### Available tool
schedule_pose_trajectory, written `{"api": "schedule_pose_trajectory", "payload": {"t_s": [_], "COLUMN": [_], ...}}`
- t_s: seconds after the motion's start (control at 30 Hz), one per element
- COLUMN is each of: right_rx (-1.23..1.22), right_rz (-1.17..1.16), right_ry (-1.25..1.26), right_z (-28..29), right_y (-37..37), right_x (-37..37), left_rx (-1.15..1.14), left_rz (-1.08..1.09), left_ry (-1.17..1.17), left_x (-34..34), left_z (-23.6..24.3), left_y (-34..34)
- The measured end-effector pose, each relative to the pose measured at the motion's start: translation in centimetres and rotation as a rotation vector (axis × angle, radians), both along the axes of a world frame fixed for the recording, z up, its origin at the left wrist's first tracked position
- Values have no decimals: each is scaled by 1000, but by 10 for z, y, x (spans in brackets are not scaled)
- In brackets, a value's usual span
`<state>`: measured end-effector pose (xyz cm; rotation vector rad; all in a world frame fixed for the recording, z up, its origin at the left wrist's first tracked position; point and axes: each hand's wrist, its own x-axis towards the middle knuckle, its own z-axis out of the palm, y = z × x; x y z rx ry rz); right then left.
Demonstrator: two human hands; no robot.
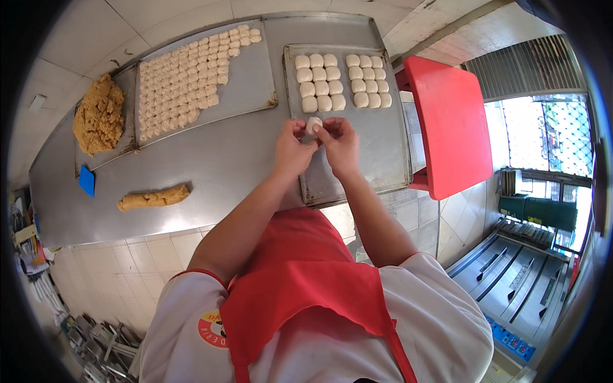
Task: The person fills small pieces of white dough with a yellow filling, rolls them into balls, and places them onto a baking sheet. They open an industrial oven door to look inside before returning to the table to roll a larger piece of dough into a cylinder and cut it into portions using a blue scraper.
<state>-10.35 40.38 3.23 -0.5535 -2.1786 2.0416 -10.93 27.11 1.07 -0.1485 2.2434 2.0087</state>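
Between my fingertips is a small pale dough ball [313, 124]. My left hand [294, 152] pinches it from the left, and my right hand [340, 145] closes on it from the right, thumb pressed against the dough. Both hands are above the near left part of a metal baking tray [364, 153]. Farther up that tray, smooth white dough balls sit in two tight blocks, a left block [320, 86] and a right block [368, 85]. Left of my hands, a second tray [252, 96] carries many rows of smaller dough pieces [185, 83].
A heap of yellow-brown filling [99, 118] lies on a tray at the far left. Nearer are a blue scraper [87, 181] and a filling roll [154, 198] on the steel table [217, 153]. A red plastic stool [450, 121] stands right of the table; metal equipment [511, 281] is lower right.
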Motion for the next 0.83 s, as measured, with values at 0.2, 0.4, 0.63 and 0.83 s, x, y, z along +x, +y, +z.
{"api": "schedule_pose_trajectory", "payload": {"t_s": [0.2, 0.4, 0.63, 0.83], "right_rx": [383, 440, 927, 1421], "right_rz": [128, 107, 221, 445], "right_ry": [-34, -70, 198, 137], "right_z": [-20, -15, -6, -42], "right_y": [20, 12, 5, -13], "right_x": [-33, -34, -14, -4], "left_rx": [15, -143, -84, -582], "left_rz": [105, -22, 21, 39], "left_ry": [-16, -136, 79, 251], "left_x": [-12, -20, -8, 57], "left_z": [-15, 6, 16, 18], "left_y": [12, 9, -50, -244]}}
